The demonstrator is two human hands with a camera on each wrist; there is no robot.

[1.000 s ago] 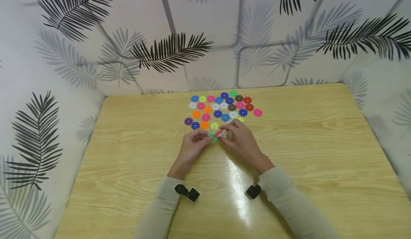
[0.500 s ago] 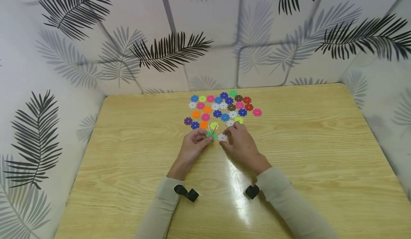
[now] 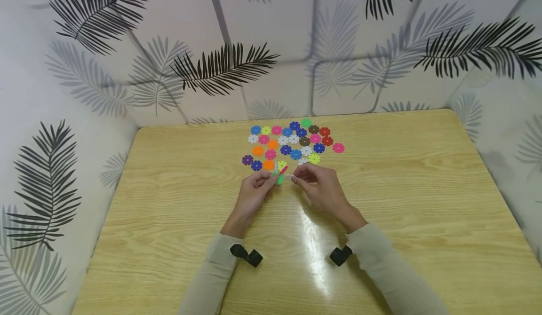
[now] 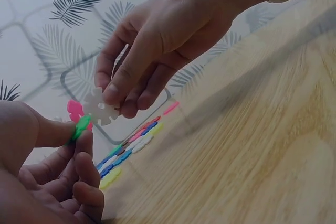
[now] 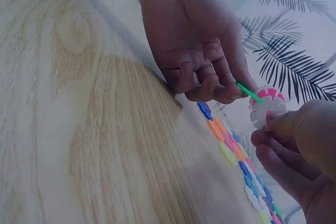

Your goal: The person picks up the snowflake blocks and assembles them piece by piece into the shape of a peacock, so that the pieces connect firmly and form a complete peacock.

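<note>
My left hand [image 3: 252,193] pinches a green notched plastic disc [image 4: 81,128] between thumb and index finger. A pink disc [image 3: 283,169] and a white disc [image 3: 276,166] stand up from the green one like fins. Between its thumb and fingers, my right hand [image 3: 325,189] pinches a loose-looking white notched disc [image 4: 98,106]. In the head view that disc is edge-on, close to the right of the green piece. The right wrist view has it overlapping the pink disc, its rim right at the green disc's edge. Both hands are raised over the table.
Beyond the hands, many notched discs lie flat in a loose group, among them a purple disc [image 3: 247,160], an orange disc [image 3: 258,150] and a pink disc [image 3: 338,148]. The wooden table [image 3: 169,202] meets a leaf-patterned wall covering [image 3: 271,33] behind them.
The right hand first was at the pink disc, then drew back slightly right. Its white disc has turned from face-up to edge-on. The left hand keeps its place, the green piece tilting a little.
</note>
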